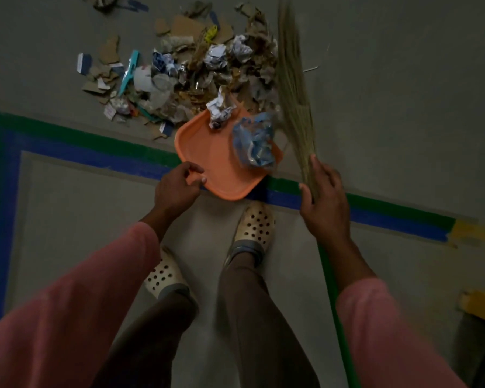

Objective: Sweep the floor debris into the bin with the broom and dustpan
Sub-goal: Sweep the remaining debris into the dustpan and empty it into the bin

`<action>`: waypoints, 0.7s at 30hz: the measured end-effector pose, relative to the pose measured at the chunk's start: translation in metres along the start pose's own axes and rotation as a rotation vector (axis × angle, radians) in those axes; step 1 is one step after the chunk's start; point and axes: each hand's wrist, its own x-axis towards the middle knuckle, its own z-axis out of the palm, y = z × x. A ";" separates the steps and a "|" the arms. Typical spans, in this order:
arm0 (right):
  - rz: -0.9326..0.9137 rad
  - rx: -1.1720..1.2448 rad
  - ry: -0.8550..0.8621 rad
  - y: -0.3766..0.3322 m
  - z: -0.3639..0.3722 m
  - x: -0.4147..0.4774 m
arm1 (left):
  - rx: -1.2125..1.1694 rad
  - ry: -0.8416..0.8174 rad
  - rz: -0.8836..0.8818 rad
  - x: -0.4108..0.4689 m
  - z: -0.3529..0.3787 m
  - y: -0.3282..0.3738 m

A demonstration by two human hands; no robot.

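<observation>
Left hand (177, 186) pinched rim of orange dustpan (207, 155) at its 8 o'clock edge, fingers curled. Right hand (324, 200) clamped round broom (291, 88) where bristles met green handle, at dustpan's 3 o'clock. Dustpan lay across blue-green tape (95, 152) on floor. Crumpled paper (220, 110) and blue plastic wrapper (254, 141) sat on dustpan. Debris pile (191, 68) spread from dustpan's 10 to 12 o'clock, blurred bristles along pile's 3 o'clock side.

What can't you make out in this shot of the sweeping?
Head view:
Bin: nowhere in frame.
Broom tip: motion-blurred; its green handle passes behind the right arm and off the bottom edge.
Dustpan front lip: covered by debris.
Print on crumpled papers: too small.
</observation>
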 end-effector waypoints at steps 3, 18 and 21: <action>-0.015 -0.019 -0.073 0.003 0.014 0.020 | 0.009 0.008 0.005 0.008 0.002 -0.007; -0.067 0.022 -0.111 -0.035 -0.028 -0.083 | -0.047 0.003 0.060 -0.007 -0.036 0.050; -0.078 0.020 -0.064 -0.038 -0.042 -0.075 | -0.052 0.016 0.037 -0.010 -0.042 0.050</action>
